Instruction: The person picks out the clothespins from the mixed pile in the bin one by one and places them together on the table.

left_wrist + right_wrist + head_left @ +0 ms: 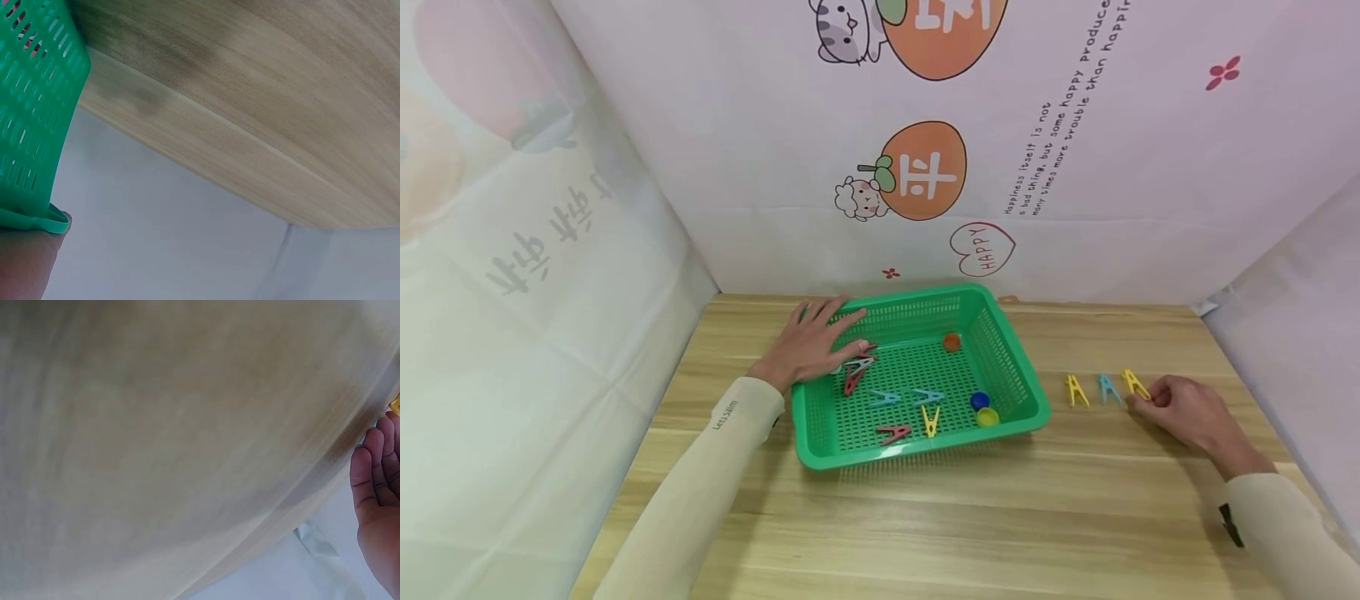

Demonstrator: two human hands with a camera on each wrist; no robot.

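Observation:
My left hand (808, 343) rests on the left back corner of a green plastic basket (925, 454), fingers spread over the rim and thumb reaching inside. Near that thumb lie a white clothespin (859, 364) and a dark red clothespin (852, 383). At the right of the table, my right hand (1187, 410) pinches the lower end of a yellow clothespin (1135, 384) between thumb and index finger. A blue clothespin (1108, 388) and another yellow clothespin (1077, 391) form a row to its left. In the right wrist view, only a bit of yellow shows beside the fingers.
Inside the basket are more clothespins, among them a yellow one (930, 421) and a red one (893, 434). An orange cap (951, 342), a blue cap (980, 401) and a yellow cap (987, 417) lie there too. Printed cloth walls (760, 233) border the wooden table (955, 533).

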